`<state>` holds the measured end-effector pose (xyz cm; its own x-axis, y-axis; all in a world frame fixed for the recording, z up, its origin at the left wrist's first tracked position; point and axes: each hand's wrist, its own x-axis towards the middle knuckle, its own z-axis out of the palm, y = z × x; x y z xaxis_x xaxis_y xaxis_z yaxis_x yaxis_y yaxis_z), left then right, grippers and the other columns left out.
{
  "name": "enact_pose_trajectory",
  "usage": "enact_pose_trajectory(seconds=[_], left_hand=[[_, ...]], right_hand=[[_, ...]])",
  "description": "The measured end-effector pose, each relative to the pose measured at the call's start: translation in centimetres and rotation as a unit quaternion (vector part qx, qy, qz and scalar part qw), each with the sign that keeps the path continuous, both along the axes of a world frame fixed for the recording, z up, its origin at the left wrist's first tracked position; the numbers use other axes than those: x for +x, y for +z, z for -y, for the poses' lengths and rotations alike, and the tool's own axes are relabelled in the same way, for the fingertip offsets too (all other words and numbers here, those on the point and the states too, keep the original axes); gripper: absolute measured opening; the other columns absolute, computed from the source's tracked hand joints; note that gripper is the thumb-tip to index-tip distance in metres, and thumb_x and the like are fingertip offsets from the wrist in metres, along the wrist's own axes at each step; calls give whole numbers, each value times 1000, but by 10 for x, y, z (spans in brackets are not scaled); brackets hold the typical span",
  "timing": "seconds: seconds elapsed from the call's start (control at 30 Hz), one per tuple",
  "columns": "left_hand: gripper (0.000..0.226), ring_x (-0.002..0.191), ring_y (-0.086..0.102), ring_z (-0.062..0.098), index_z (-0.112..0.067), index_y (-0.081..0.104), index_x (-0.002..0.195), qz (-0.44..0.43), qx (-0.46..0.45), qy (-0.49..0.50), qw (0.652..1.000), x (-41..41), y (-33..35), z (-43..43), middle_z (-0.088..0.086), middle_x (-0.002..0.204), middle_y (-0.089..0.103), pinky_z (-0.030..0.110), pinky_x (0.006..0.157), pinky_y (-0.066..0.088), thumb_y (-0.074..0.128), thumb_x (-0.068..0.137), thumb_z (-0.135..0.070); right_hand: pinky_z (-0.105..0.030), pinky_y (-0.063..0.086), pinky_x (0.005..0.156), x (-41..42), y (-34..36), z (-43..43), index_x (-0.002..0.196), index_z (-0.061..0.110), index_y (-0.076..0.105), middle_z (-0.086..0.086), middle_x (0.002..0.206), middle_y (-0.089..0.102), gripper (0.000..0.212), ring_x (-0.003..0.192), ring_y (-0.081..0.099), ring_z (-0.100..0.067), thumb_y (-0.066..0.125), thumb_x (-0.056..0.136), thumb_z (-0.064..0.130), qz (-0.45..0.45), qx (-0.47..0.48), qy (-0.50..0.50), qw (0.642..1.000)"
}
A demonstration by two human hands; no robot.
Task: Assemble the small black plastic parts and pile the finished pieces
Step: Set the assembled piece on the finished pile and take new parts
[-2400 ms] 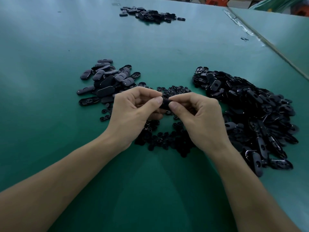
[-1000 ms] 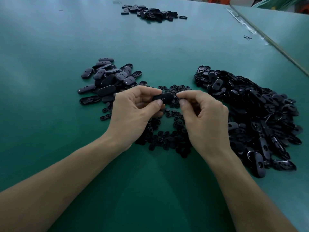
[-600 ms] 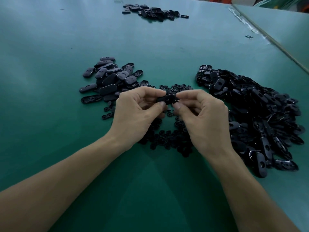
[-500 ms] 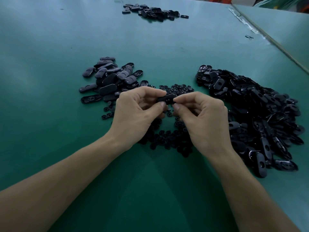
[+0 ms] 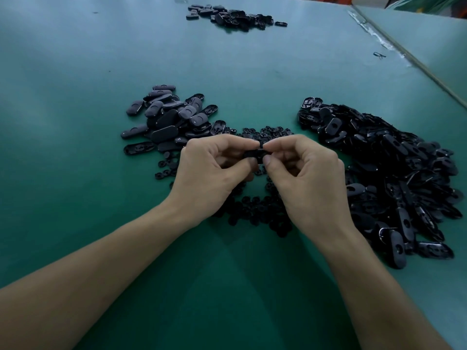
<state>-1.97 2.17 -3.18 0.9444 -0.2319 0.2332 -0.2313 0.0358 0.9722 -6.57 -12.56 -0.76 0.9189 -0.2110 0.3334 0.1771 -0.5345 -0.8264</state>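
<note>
Both hands meet above the green table [image 5: 75,102] and pinch one small black oval part [image 5: 255,154] between thumbs and forefingers. My left hand [image 5: 209,175] holds its left end, my right hand [image 5: 305,178] its right end. Most of the part is hidden by fingertips. Left of the hands lies a pile of closed oval pieces [image 5: 169,117]. A large heap of open oval shells [image 5: 394,168] lies to the right. Small black insert pieces [image 5: 257,213] are scattered under and beyond the hands.
Another small pile of black parts [image 5: 235,16] lies at the far edge of the table. A seam with a second green table [image 5: 434,44] runs along the right. One stray part [image 5: 379,55] lies near that seam.
The hands have closed together on the part: the right thumb and forefinger, apart from it a second ago, now pinch its right end. The hands stayed in the same place.
</note>
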Motion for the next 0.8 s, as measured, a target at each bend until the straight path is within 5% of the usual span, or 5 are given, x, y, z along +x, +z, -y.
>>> enact_pose_trajectory(seconds=[0.8], left_hand=[[17,75,75,24,-16,75,93,25,37,-4,999,-1,3,0,3,85,77,46,74,63,74,83,-2]], right_hand=[[-24,59,72,1,-1,-1,83,29,73,13,75,73,22,72,71,-3,74,86,7,-12,23,7,1000]])
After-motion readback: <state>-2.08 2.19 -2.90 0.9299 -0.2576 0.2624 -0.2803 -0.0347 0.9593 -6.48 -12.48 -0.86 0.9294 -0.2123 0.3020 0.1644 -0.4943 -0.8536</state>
